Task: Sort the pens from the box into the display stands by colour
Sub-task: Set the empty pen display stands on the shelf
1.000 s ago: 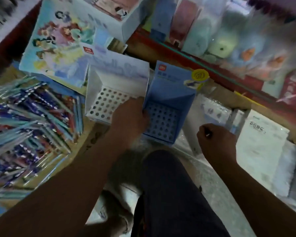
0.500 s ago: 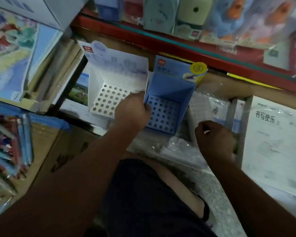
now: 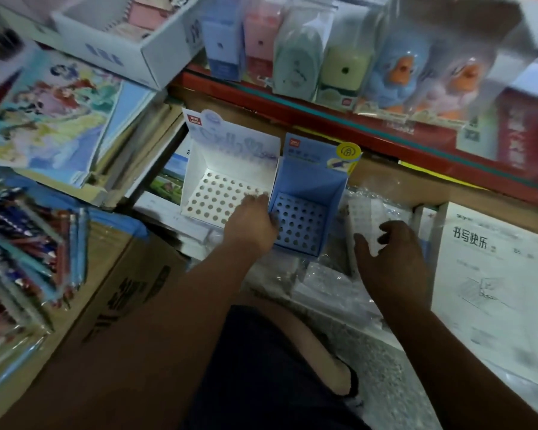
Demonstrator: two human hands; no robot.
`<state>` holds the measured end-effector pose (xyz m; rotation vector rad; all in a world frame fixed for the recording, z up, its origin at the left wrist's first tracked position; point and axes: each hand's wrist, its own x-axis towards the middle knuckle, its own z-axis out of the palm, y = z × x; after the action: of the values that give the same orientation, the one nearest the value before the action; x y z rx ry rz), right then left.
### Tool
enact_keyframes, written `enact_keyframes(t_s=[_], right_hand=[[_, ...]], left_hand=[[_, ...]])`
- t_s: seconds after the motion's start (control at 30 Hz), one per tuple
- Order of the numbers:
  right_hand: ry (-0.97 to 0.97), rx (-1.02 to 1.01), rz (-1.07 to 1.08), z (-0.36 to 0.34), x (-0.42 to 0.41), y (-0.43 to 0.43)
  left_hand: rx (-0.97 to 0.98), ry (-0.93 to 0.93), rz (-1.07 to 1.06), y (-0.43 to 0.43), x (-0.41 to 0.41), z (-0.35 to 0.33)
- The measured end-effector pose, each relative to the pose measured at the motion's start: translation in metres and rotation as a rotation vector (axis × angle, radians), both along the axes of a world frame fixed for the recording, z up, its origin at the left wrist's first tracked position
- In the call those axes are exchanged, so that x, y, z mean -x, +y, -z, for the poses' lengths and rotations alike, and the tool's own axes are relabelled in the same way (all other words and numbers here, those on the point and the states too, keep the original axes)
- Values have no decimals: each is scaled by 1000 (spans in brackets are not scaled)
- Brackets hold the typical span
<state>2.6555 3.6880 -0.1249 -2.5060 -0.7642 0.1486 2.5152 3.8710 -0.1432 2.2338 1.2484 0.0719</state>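
Observation:
Two card display stands with punched hole grids stand side by side under a red shelf: a white stand [image 3: 218,193] on the left and a blue stand [image 3: 305,209] on the right, both without pens. My left hand [image 3: 250,223] rests on the wall where the two stands meet, fingers curled over it. My right hand [image 3: 389,259] hovers with spread fingers over a white plastic-wrapped packet [image 3: 365,221] right of the blue stand. Wrapped pens [image 3: 22,256] in blue, red and teal lie heaped in a cardboard box [image 3: 121,274] at the left.
A red shelf edge [image 3: 354,125] above carries packaged sharpeners and toys. Picture books [image 3: 50,119] are stacked at upper left. White boxed stationery with printed characters [image 3: 491,274] lies at right. Crumpled plastic wrap covers the floor in front of the stands, near my knee.
My right hand has gone from a closed fist to spread fingers over the wrapped packet. The left hand stays at the stands. The view has shifted, bringing the pens back in at left.

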Motion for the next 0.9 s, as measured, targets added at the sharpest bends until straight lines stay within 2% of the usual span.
enact_keyframes(t_s=[0.1,0.27,0.4,0.57,0.67,0.9], right_hand=[[-1,-53,-121,-9,14,7],[270,-15,-176,13,30,42],[266,-51,-192,25,32,69],[287,-89,-241,32,34,97],[277,-105,-264,40,42,113],[250,-118,-262,46,37,143]], left_hand=[[10,12,11,3,-2,0],[41,4,-17,18,-5,-5],[-35,10,73,37,2,3],[78,14,155,85,40,35],[35,53,179,100,59,47],[-48,130,51,102,56,40]])
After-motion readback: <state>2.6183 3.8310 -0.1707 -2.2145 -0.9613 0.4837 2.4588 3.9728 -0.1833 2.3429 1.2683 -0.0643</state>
